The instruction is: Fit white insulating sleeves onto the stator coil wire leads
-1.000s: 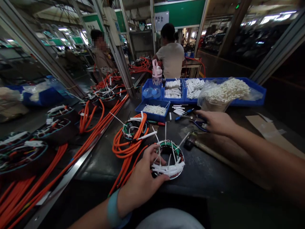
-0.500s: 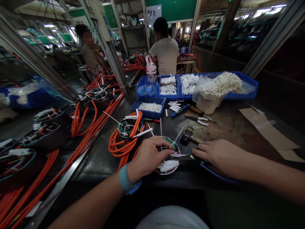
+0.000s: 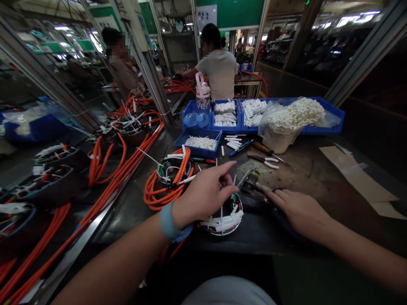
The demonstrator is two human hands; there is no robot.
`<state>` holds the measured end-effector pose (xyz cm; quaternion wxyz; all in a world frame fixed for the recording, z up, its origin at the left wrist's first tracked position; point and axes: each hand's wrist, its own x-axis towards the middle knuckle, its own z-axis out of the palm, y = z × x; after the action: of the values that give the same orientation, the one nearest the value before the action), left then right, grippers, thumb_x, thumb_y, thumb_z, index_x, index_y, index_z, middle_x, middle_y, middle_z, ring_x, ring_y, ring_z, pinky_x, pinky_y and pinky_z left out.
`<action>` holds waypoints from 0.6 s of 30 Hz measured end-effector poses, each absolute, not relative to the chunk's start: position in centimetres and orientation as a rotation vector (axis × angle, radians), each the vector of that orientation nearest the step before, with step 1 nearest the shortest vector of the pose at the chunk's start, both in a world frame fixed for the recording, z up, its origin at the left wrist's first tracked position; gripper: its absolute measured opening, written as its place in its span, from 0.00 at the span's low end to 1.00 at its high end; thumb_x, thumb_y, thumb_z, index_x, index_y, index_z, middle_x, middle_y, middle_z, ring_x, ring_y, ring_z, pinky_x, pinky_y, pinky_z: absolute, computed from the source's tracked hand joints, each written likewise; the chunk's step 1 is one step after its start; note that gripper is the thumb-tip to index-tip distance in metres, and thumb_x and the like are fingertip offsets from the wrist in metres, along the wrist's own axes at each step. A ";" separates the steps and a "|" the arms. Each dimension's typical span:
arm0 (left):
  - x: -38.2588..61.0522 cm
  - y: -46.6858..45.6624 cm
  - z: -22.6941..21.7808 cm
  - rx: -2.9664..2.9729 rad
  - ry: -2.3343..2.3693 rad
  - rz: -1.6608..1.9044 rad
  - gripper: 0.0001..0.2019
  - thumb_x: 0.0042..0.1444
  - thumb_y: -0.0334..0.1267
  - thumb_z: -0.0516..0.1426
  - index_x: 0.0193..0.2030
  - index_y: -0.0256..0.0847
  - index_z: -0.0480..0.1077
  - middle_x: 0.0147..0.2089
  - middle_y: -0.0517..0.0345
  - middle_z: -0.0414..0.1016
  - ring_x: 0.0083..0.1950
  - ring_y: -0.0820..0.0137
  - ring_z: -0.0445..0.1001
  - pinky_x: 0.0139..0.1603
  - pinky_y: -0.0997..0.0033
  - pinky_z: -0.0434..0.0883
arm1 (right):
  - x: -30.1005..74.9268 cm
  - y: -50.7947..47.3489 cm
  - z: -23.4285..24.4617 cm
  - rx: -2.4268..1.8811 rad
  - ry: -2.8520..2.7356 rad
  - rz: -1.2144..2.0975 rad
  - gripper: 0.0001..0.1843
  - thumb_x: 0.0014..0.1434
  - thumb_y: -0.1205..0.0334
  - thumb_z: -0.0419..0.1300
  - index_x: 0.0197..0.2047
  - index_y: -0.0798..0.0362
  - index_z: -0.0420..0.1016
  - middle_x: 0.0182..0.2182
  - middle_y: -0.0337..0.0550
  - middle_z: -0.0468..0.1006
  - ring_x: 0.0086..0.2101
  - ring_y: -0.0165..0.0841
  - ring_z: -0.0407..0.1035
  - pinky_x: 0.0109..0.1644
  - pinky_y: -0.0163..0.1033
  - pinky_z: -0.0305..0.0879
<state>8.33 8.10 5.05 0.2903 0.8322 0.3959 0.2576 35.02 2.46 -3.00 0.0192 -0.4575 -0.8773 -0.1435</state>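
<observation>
1. A wound stator ring (image 3: 223, 231) sits on the dark workbench (image 3: 254, 237), low centre, directly in front of the person. Its opening faces up; being round, it shows no clear long axis.
2. White sleeving (image 3: 227, 221) curves left to right along its near rim. Slim white cable ties (image 3: 243, 178) rise from the far side, one leaning right.
3. The left hand (image 3: 203, 192), with a blue wristband (image 3: 168, 222), covers the ring's left and far-left parts. Its index finger stretches away and to the right, thumb apart below it; the other fingers are curled and mostly hidden. Whether they grip a tie cannot be told.
4. The right hand (image 3: 299, 212) is closed around a blue-handled cutting tool (image 3: 256, 195). The tool's long axis slants from handles at lower right to blades at upper left, near the ties. Fingers and shadow hide most of the handles; whether the blades are parted is unclear.
5. Just beyond the blades lies a hammer (image 3: 251, 178), its handle partly concealed by the right hand.
6. Left of the ring, an orange cable coil (image 3: 162, 195) is partly blocked by the left hand.
</observation>
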 end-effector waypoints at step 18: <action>6.3 12.3 5.0 2.185 1.179 0.443 0.16 0.52 0.34 0.59 0.49 0.36 0.72 0.27 0.63 0.75 0.28 0.74 0.71 0.31 0.76 0.65 | 30.9 7.5 -1.4 -1.419 -2.842 -0.320 0.18 0.58 0.68 0.50 0.52 0.55 0.65 0.35 0.45 0.74 0.33 0.36 0.68 0.30 0.36 0.55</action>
<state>6.25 12.27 5.02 0.3048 0.8253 0.4450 0.1673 30.87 7.51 -1.40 -0.0254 -0.4443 -0.8899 -0.1002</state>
